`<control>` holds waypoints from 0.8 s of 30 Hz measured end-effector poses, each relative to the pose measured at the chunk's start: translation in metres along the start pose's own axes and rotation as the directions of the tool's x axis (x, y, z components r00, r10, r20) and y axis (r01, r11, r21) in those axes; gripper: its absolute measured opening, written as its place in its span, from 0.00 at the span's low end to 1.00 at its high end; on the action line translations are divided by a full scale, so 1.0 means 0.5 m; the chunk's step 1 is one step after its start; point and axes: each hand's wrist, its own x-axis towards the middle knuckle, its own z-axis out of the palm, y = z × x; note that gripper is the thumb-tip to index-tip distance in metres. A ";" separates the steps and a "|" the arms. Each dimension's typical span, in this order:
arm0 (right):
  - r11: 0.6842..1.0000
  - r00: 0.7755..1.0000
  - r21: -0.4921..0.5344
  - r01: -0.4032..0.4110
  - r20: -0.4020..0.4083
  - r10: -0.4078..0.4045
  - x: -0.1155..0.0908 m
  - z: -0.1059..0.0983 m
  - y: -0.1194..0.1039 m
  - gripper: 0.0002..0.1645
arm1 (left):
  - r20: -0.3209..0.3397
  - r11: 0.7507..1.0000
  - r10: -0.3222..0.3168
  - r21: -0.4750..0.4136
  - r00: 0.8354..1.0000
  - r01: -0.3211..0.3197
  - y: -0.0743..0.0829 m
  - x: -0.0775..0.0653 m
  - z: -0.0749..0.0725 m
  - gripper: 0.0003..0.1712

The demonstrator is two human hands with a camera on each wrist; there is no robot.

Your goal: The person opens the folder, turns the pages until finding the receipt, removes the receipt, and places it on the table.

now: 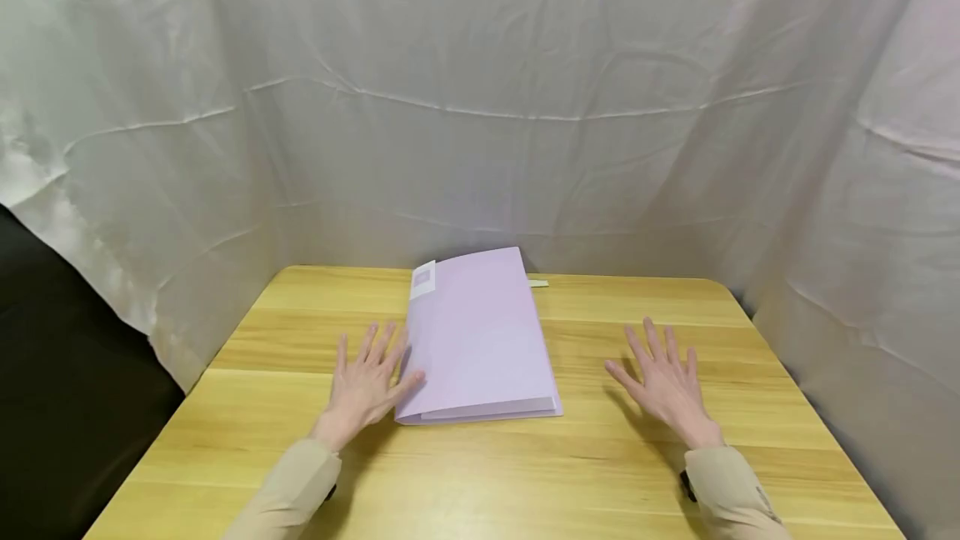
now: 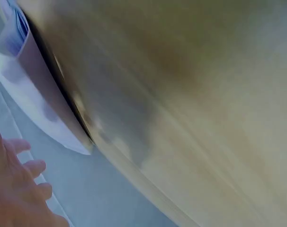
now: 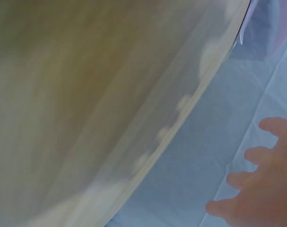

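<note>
Hands (image 1: 365, 388) (image 1: 666, 386) spread, lilac folder (image 1: 480, 336), white label (image 1: 423, 279) illegible

We look over a yellow, wood-grained tabletop (image 1: 495, 482) with rounded far corners and a soft sheen on its near part. Behind and beside it hang creased, pale grey fabric sheets (image 1: 480, 173), with a black area (image 1: 67, 373) at lower left.

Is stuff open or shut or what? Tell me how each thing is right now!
Lilac rectangular folder: closed, lying on the yellow wood-grain table, inner layers showing at its near edge
Person's bare left hand: fingers spread, thumb over the folder's left edge, touch unclear
Person's bare right hand: fingers spread, holding nothing
Pale grey cloth curtain: hanging, creased
</note>
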 end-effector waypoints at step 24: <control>0.999 1.000 0.046 0.022 0.014 -0.022 -0.006 -0.006 0.002 0.52 | 0.083 0.926 0.267 -0.298 0.960 -0.231 0.041 0.006 0.017 0.53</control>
